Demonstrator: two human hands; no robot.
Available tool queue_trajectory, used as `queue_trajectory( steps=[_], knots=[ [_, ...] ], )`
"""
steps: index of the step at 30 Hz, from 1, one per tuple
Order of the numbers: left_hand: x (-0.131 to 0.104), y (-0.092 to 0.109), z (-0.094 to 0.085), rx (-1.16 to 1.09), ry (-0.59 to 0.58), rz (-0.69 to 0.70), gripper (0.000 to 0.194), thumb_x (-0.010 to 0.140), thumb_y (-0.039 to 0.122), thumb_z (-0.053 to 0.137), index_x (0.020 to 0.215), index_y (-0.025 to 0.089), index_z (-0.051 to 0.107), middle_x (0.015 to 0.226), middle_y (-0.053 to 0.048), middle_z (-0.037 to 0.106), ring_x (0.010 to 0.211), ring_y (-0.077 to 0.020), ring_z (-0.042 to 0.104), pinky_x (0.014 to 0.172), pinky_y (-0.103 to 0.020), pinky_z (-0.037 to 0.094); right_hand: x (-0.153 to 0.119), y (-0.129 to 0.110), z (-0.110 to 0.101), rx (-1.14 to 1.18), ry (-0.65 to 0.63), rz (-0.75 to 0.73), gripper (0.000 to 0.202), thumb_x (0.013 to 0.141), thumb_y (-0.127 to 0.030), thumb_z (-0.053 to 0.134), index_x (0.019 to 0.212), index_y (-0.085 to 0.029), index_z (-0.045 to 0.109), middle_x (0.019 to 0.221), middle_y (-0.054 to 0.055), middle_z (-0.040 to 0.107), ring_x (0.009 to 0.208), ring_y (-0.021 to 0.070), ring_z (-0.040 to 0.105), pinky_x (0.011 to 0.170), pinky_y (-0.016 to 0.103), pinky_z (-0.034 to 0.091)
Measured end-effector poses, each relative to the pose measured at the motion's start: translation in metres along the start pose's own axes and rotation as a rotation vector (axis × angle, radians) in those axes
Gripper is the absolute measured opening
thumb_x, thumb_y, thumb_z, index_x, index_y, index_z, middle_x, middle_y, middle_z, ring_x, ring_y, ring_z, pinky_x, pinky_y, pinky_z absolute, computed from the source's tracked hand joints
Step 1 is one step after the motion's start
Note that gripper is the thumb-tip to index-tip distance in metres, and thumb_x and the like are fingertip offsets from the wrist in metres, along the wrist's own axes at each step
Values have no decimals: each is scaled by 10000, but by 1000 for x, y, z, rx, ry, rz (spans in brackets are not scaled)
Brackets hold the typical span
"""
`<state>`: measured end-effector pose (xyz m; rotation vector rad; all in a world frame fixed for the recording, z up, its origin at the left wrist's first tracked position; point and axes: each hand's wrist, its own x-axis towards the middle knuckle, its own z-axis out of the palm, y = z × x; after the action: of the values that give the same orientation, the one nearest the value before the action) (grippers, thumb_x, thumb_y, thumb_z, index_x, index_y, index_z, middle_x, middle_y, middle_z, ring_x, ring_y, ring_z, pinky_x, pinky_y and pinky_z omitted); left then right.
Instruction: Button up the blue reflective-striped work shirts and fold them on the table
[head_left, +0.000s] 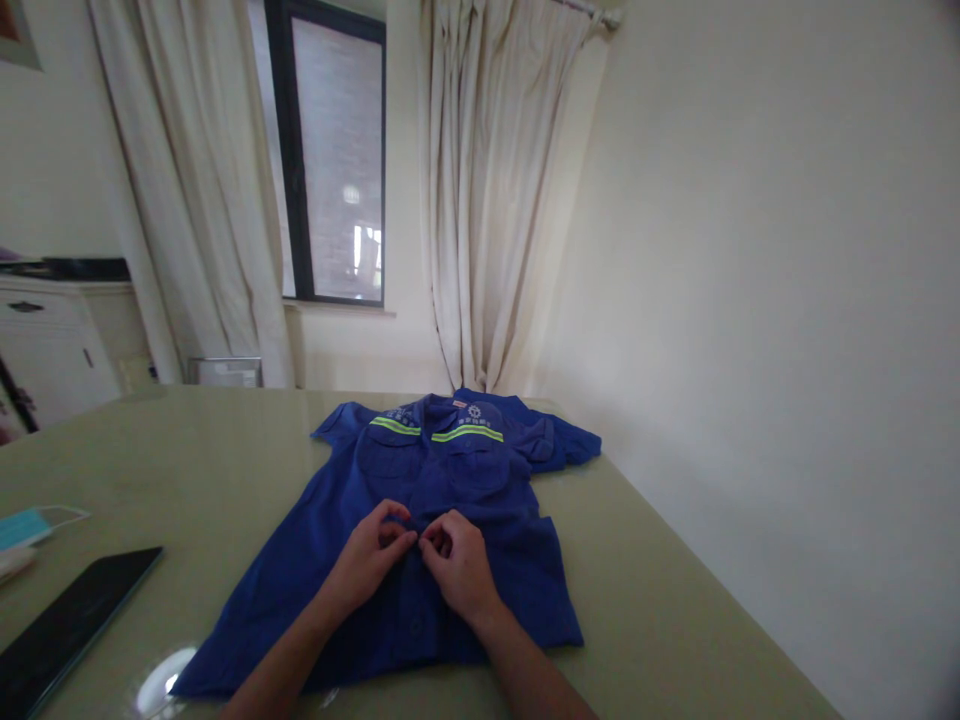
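A blue short-sleeved shirt [465, 480] with yellow-green stripes and white print on the chest lies front up on the table, its collar at the far end. My left hand [375, 548] and my right hand [456, 558] meet over its middle front, fingertips nearly touching. Both hands have thumb and fingers pinched at the front edge of the shirt. The small piece between the fingertips is hidden. A button [415, 627] shows lower down the front. Behind the right shoulder lies more blue cloth [574, 440].
On the glossy table [225, 460], a black tablet-like slab [75, 625] lies at the left, with a light-blue face mask [24, 528] beyond it. A wall [765, 300] borders the table's right side. Curtains [495, 180] and a window [339, 160] stand behind.
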<state>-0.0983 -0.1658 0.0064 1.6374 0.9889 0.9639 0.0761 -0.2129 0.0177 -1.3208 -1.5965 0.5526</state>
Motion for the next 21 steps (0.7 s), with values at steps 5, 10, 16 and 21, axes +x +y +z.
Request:
queue_trajectory(
  steps=[5,10,16,21],
  knots=[
    [-1,8,-8,30,-38,85,317,792,444,747,907,232,541,711,54,642,668,-157,601,632,-249,442,0,-3,2,109,49,32,43,777,-161,654,753,-179,684,690,-30,579,605,113,506,582,216,387],
    [-9,10,0,435,-18,236,47,890,250,624,934,253,608,841,22,687,791,-177,652,739,-278,491,3,6,6,230,27,162,80,751,-229,658,738,-164,703,610,-31,579,566,116,481,548,229,350],
    [-14,7,7,824,50,517,240,961,221,547,1148,301,674,1057,-21,750,987,-228,697,919,-360,527,12,18,7,510,-36,410,178,659,-351,716,671,-177,681,520,-61,516,475,91,379,478,237,270],
    [-14,13,6,708,43,438,210,996,314,516,1077,285,707,1027,-19,754,983,-227,702,921,-349,525,12,17,0,462,-69,409,206,724,-383,692,704,-178,702,528,-47,536,473,106,421,481,245,307]
  ],
)
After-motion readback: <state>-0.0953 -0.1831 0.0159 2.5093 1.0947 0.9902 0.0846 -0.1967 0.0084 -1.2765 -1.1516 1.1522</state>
